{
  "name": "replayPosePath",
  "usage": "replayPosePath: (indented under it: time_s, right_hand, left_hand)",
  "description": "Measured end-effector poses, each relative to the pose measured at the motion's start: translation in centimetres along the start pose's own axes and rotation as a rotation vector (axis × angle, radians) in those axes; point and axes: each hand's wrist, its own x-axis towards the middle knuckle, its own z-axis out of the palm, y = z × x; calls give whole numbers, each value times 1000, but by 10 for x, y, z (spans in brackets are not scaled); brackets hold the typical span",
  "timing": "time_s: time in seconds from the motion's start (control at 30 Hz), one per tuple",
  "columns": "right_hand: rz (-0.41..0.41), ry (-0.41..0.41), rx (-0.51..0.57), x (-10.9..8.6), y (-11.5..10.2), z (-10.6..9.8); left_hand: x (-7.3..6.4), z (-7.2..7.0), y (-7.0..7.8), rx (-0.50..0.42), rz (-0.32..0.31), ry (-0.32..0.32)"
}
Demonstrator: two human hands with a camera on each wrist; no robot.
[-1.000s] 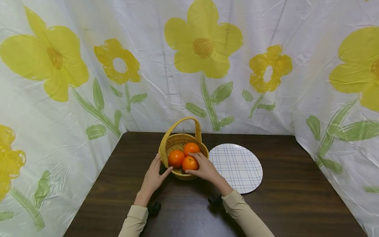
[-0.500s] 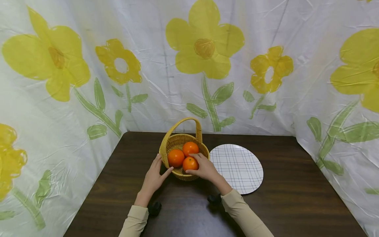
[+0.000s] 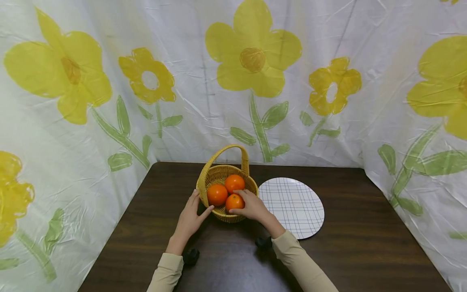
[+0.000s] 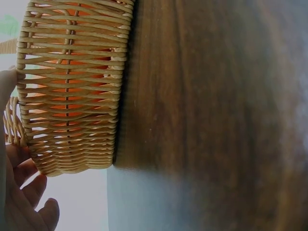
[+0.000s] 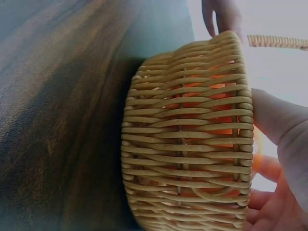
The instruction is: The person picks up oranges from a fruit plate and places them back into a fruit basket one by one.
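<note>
A yellow wicker basket (image 3: pixel 227 218) with a tall arched handle stands upright on the dark wooden table, holding three oranges. My right hand (image 3: pixel 254 207) reaches over its front right rim and holds the front orange (image 3: pixel 234 201) between thumb and fingers. Behind that lie the left orange (image 3: pixel 217 194) and the back orange (image 3: pixel 234 183), untouched. At the basket's left side is my left hand (image 3: pixel 188 218), its thumb at the front rim and its fingers along the side near the handle's base. Both wrist views show the woven wall (image 4: pixel 77 96) with orange colour through the gaps.
A round white plate (image 3: pixel 293 209) with a blue grid pattern lies right of the basket, beneath my right forearm's far side. The table (image 3: pixel 350 227) ends at a white curtain (image 3: pixel 189 134) painted with yellow flowers. Black devices sit at both wrists.
Both hands keep nearly the same place at the basket. The view has shifted very slightly; the three oranges remain in the basket.
</note>
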Motion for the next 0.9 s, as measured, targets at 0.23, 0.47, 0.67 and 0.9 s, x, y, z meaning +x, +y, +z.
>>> replayPosePath:
  time_s: [0.23, 0.47, 0.67, 0.9]
  right_hand:
    - [-27, 9, 17, -1, 0, -1]
    - [-59, 24, 25, -1, 3, 1]
    - [-105, 53, 20, -4, 7, 2]
    - [-169, 75, -10, -7, 13, 0]
  left_hand:
    - [0, 1, -1, -12, -12, -6]
    - [-2, 0, 0, -47, -43, -40]
    - [-4, -2, -2, -64, -39, -66]
    - [-1, -4, -4, -44, -21, -86]
